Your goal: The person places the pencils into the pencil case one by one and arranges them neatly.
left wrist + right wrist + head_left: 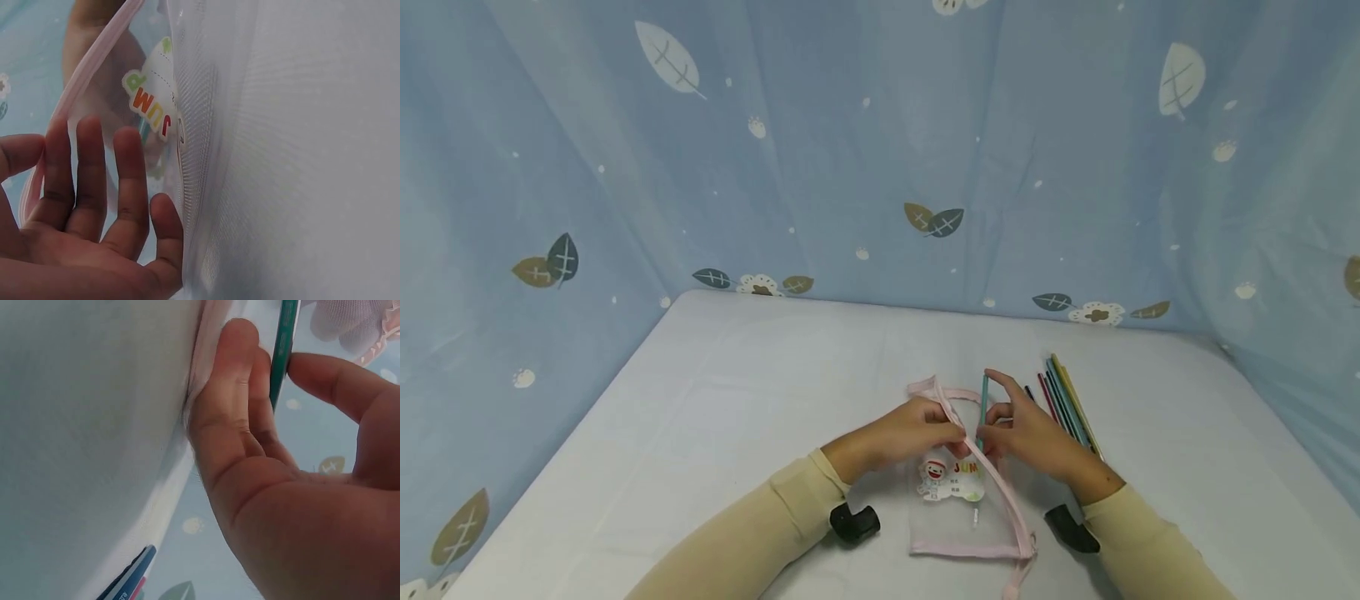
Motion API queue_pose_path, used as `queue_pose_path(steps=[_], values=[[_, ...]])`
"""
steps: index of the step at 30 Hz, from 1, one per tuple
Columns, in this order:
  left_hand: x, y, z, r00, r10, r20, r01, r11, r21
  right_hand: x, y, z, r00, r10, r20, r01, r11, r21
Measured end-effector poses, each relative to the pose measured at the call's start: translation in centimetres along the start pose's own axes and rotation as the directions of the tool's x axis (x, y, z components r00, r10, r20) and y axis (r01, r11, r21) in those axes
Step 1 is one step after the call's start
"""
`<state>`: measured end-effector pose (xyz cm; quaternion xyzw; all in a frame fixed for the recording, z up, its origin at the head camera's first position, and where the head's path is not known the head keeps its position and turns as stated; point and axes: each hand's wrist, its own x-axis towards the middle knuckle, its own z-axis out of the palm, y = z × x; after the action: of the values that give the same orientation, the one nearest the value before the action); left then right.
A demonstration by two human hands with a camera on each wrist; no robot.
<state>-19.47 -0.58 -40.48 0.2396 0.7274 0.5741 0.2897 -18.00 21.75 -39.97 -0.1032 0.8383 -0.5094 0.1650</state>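
A see-through mesh zip pouch (940, 529) with pink edging lies on the table, a "JUM" cartoon label (951, 479) on its front. At its opening, my left hand (917, 432) pinches the pink zip edge (94, 56) between thumb and index finger; the other fingers extend along the mesh in the left wrist view. My right hand (1037, 433) holds a green pencil (284, 350) upright between thumb and fingers, its index fingertip at the top end. The pencil's lower part is in the pouch, with its pale lower end showing through the mesh.
Several coloured pencils (1067, 400) lie side by side just right of my right hand, partly behind the forearm. Black wrist mounts (853, 525) sit below both wrists. A blue leaf-print curtain (850, 167) borders the white table (737, 375).
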Motion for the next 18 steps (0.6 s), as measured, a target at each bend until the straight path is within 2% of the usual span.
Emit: queue_pose_path(steps=[3,8,12,18], values=[[0.15,-0.16,0.13,1.000,-0.005,0.003,0.005,1.000,-0.012,-0.05,0.17,0.06,0.999,-0.006,0.039,0.005,1.000,0.003],[0.48,-0.41,0.27,1.000,-0.026,-0.002,0.026,0.998,-0.056,-0.14,0.29,0.17,0.996,-0.004,0.093,0.011,0.997,-0.072],[0.72,-0.43,0.38,0.999,-0.031,-0.038,0.027,0.996,-0.083,-0.09,0.33,0.21,0.994,-0.023,0.110,0.033,0.995,-0.089],[0.65,-0.17,0.56,0.992,-0.038,-0.121,0.032,0.998,-0.053,0.14,0.67,0.42,0.993,-0.025,0.119,0.035,0.996,-0.082]])
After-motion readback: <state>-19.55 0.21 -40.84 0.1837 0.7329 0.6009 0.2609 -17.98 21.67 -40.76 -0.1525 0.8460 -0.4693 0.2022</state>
